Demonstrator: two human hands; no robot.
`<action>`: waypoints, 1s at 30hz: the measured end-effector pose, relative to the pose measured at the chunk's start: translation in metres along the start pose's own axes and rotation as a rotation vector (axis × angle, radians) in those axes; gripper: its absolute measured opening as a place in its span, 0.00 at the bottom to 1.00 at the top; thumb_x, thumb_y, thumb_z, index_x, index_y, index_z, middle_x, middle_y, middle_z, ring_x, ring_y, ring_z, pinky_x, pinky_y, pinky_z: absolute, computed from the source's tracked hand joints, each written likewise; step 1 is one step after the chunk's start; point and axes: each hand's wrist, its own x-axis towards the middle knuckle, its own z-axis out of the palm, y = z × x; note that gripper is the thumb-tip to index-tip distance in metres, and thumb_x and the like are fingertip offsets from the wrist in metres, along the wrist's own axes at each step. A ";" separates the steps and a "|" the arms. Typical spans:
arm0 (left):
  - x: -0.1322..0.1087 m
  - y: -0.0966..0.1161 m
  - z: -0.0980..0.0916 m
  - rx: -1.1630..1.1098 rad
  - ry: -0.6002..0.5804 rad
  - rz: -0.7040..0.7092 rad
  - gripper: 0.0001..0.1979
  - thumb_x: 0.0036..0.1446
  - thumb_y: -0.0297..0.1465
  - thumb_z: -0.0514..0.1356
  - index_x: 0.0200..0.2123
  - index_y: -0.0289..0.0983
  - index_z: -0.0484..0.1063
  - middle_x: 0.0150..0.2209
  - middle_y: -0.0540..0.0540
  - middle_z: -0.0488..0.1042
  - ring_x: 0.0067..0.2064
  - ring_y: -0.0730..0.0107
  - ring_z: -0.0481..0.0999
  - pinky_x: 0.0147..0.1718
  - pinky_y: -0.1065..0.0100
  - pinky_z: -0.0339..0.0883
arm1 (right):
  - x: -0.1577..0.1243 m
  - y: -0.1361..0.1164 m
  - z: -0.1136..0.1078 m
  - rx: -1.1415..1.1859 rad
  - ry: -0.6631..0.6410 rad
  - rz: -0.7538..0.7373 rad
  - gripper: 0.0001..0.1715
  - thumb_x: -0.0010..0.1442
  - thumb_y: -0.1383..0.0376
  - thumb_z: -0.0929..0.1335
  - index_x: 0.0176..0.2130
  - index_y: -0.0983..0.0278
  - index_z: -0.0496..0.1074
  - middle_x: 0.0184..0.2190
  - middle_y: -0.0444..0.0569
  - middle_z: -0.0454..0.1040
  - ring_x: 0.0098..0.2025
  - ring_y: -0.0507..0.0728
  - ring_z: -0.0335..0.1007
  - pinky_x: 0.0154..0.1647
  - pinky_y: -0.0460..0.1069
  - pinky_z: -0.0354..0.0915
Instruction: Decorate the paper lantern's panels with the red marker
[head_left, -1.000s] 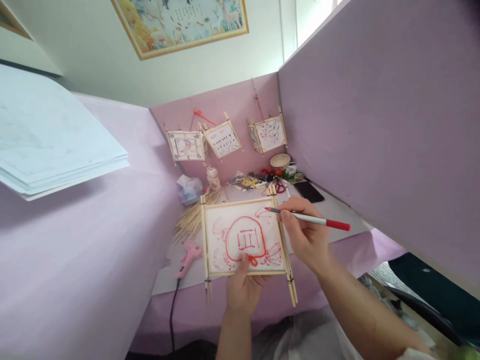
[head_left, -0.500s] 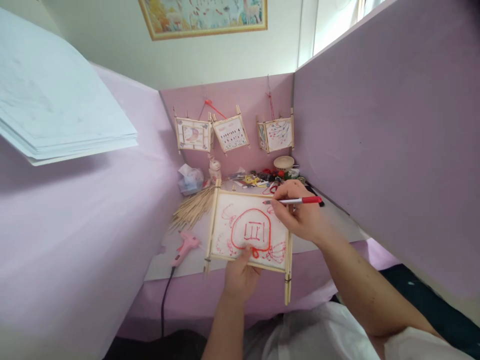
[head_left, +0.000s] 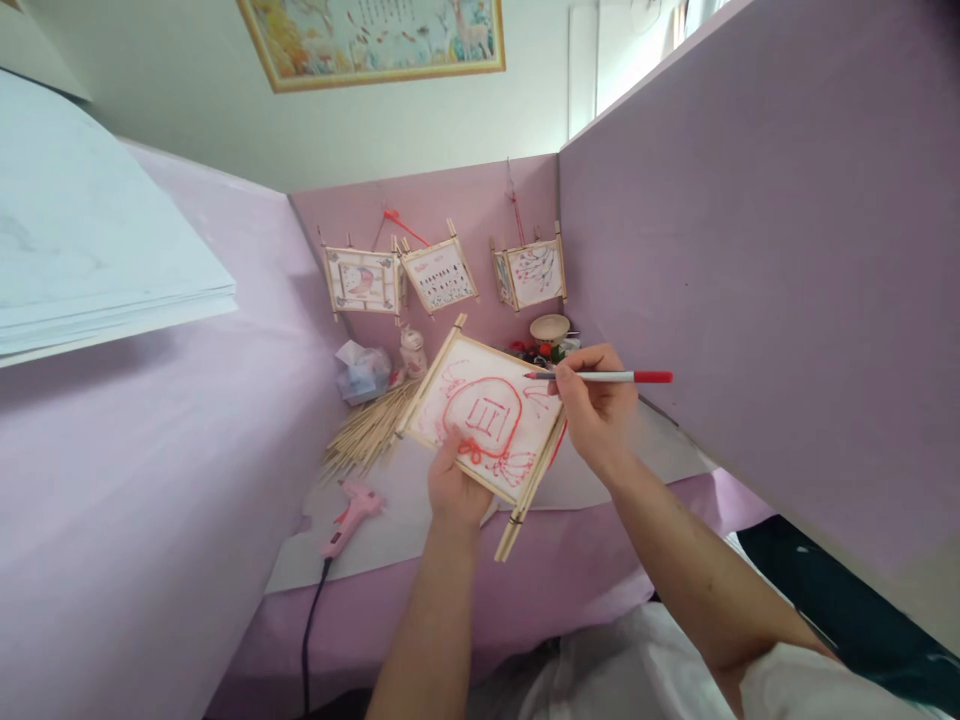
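Note:
My left hand [head_left: 459, 482] grips the lower edge of a stick-framed paper lantern [head_left: 427, 412], thumb on its front panel. Red line drawings cover the white panel: a rounded outline with a boxy character inside, a bow below it and tassel-like marks near the corners. The lantern is tilted, its right side lower than its left. My right hand [head_left: 600, 412] pinches a red marker pen [head_left: 611, 377] with a white barrel. The pen lies nearly level, its red tip pointing left over the panel's upper right; whether it touches the paper I cannot tell.
A pink glue gun [head_left: 352, 518] with a black cord lies at left, by a bundle of thin sticks [head_left: 367, 432]. A tissue pack [head_left: 364, 372] and a figurine [head_left: 412, 352] stand behind. Finished lanterns [head_left: 536, 272] hang at the back. Paper sheets [head_left: 112, 240] jut in at upper left.
The lantern has turned clockwise, its right side dropping, and shifted slightly left. The pen stays in my right hand near the upper right of the panel. The whole view has shifted a little.

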 end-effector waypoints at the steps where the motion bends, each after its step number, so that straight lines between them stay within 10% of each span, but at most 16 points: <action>1: 0.007 0.004 -0.001 0.019 -0.007 0.015 0.17 0.60 0.33 0.51 0.49 0.38 0.72 0.46 0.41 0.78 0.57 0.57 0.69 0.59 0.51 0.57 | 0.003 0.002 0.001 0.033 0.016 -0.007 0.07 0.60 0.61 0.64 0.31 0.61 0.64 0.25 0.40 0.65 0.26 0.49 0.62 0.28 0.48 0.60; 13: 0.059 0.019 -0.044 0.104 -0.015 0.066 0.15 0.53 0.29 0.53 0.41 0.33 0.75 0.40 0.39 0.79 0.55 0.52 0.71 0.56 0.48 0.59 | -0.008 0.061 0.011 -0.046 -0.006 0.052 0.05 0.59 0.63 0.64 0.31 0.62 0.65 0.27 0.42 0.66 0.29 0.50 0.63 0.33 0.49 0.61; 19: 0.047 0.005 -0.054 0.073 0.027 0.072 0.20 0.52 0.39 0.53 0.45 0.39 0.73 0.43 0.39 0.78 0.59 0.49 0.66 0.57 0.45 0.55 | -0.004 0.058 0.013 -0.230 -0.039 -0.175 0.04 0.58 0.66 0.65 0.30 0.59 0.65 0.22 0.40 0.65 0.28 0.52 0.63 0.49 0.59 0.61; 30: 0.017 -0.003 -0.036 0.041 -0.059 0.156 0.23 0.55 0.44 0.52 0.51 0.43 0.70 0.51 0.48 0.75 0.62 0.52 0.59 0.61 0.48 0.47 | -0.020 0.048 0.016 -0.125 -0.098 -0.196 0.05 0.54 0.69 0.65 0.28 0.59 0.64 0.22 0.40 0.65 0.26 0.51 0.62 0.41 0.55 0.62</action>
